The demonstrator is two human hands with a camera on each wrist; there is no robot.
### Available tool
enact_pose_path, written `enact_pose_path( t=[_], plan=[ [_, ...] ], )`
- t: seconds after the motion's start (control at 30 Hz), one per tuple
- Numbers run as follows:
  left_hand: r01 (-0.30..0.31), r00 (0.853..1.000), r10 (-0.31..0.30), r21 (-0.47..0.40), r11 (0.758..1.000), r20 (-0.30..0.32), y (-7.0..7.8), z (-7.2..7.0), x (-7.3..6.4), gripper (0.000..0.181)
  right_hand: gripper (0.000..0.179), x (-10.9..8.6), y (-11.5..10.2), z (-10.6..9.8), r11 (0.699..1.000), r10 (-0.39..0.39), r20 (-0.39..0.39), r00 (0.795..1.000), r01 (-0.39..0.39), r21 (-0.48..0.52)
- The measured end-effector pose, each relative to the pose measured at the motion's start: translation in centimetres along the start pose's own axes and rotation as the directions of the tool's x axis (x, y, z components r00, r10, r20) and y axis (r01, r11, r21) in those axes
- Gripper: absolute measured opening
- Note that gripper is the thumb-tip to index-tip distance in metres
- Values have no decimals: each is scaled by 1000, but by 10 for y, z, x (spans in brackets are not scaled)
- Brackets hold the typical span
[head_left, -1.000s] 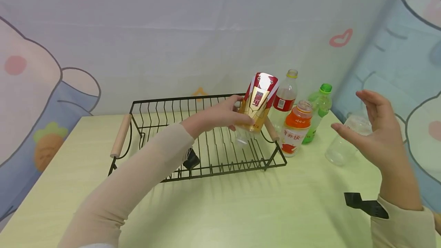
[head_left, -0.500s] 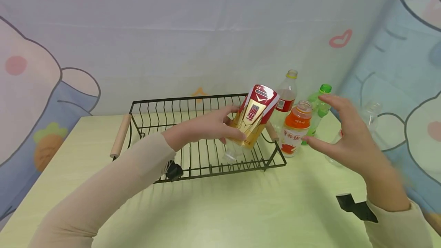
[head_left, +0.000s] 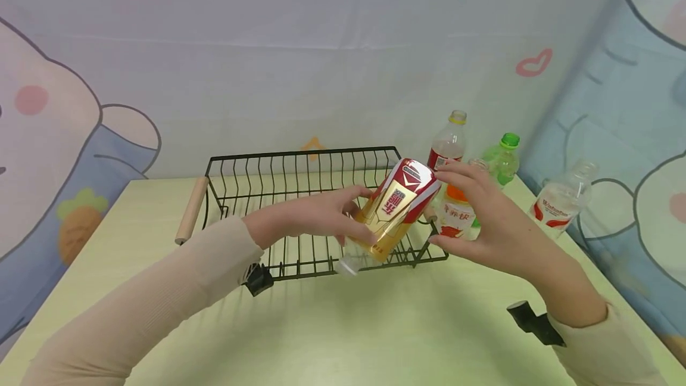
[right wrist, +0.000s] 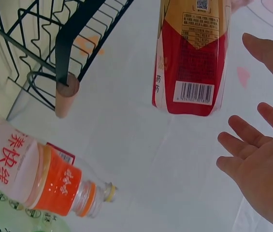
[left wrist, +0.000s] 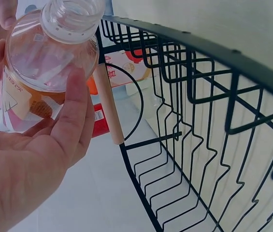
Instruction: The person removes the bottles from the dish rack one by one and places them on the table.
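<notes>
A clear plastic bottle with a red and gold label (head_left: pixel 399 207) is tilted in the air over the rack's right front part. Its clear neck (left wrist: pixel 73 19) points down and left in the head view, its base up and right. My left hand (head_left: pixel 324 216) grips it near the shoulder, fingers and thumb curled round it. My right hand (head_left: pixel 498 228) is just right of the base, fingers spread and thumb apart. A gap shows between that hand and the bottle (right wrist: pixel 192 63) in the right wrist view.
The black wire rack (head_left: pixel 300 153) with wooden handles (head_left: pixel 192 210) stands on the table (head_left: pixel 343 338). To its right are an orange-and-white bottle (head_left: pixel 454 219), a red-label bottle (head_left: pixel 449 142), a green bottle (head_left: pixel 504 162) and a clear bottle (head_left: pixel 563 195). A patterned cloth (head_left: pixel 257 76) hangs behind.
My left hand has brought the bottle down and nearer, tilting it further. The right hand has moved left to beside the bottle's base, uncovering the clear bottle at the right.
</notes>
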State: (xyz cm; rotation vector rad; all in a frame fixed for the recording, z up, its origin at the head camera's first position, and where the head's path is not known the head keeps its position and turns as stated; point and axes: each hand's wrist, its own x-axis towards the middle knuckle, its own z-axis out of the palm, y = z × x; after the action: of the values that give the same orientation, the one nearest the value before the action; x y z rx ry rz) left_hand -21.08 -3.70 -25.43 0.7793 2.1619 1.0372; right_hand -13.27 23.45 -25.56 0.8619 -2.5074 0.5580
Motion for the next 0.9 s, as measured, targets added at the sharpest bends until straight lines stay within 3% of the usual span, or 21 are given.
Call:
enact_pose_path(
  t=[0.37, 0.6, 0.9],
  plan=[
    [-13, 997, 14, -12, 1000, 79, -2, 8, -3, 78, 84, 4, -12, 14, 987, -153, 64, 986, 156, -46],
    [-9, 995, 11, -19, 1000, 103, -2, 11, -6, 77, 78, 8, -14, 25, 954, -290, 62, 955, 294, -58],
    [-7, 990, 12, -33, 999, 141, -2, 14, -10, 74, 77, 8, -18, 35, 935, -330, 100, 939, 340, -101]
  ],
)
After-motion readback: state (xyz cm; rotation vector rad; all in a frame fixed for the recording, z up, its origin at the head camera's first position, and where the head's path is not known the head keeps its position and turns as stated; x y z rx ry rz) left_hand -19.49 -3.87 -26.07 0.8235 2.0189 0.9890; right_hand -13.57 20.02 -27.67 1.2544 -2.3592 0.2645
